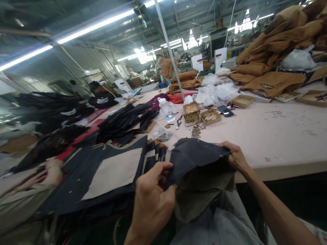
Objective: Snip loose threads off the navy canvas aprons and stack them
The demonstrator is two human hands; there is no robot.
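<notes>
A dark navy fabric piece [198, 153] with an olive-grey underside is stretched between my two hands over the table's front edge. My left hand [154, 192] pinches its near left edge between thumb and fingers. At the far right corner, my right hand [236, 156] grips the same cloth. Small metal dots show on its upper face. Left of it lies a stack of navy garment pieces [112, 156], the top one with a pale rectangular patch [114, 173].
Boxes of small brass-coloured fittings [192, 118], a phone [226, 111] and a water bottle [166, 109] stand on the table [281, 136]. Brown garments [276, 51] are heaped at right. Another person's hand [53, 170] is at far left. A slanted pole [170, 51] rises mid-table.
</notes>
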